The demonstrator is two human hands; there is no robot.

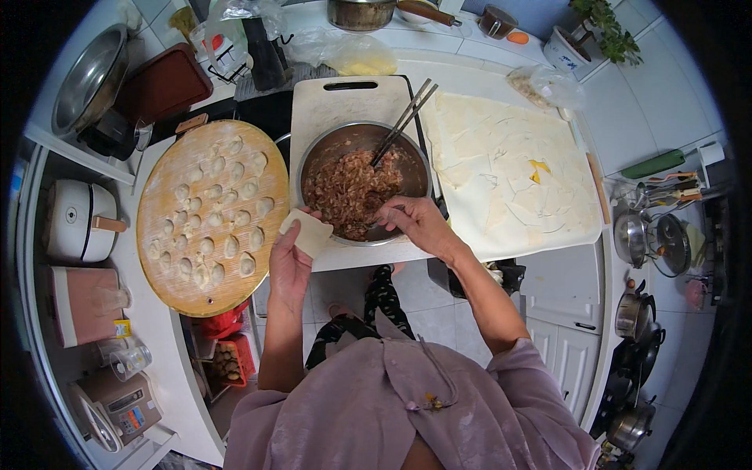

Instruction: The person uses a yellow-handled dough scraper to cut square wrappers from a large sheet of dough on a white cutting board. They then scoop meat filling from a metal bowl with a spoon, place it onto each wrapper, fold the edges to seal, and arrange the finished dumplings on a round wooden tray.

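Note:
My left hand (291,258) holds a square dough wrapper (308,232) between thumb and fingers, just left of the rim of a metal mixing bowl (422,170). Inside the bowl is minced filling (349,182), with a pair of chopsticks (405,120) leaning on the right. My right hand (414,222) reaches over the bowl's lower right edge, fingers pinched around what seems to be a thin utensil dipping into the filling. A round wooden board (158,205) at left bears many folded dumplings (215,218). The bowl stands on a white cutting board (311,106).
Flat dough sheets (482,153) with orange scraps cover the counter at right. Behind stand a saucepan (361,14), plastic bags (364,56) and a potted plant (568,50). A white appliance (73,220) stands at far left; pots hang or stand at far right.

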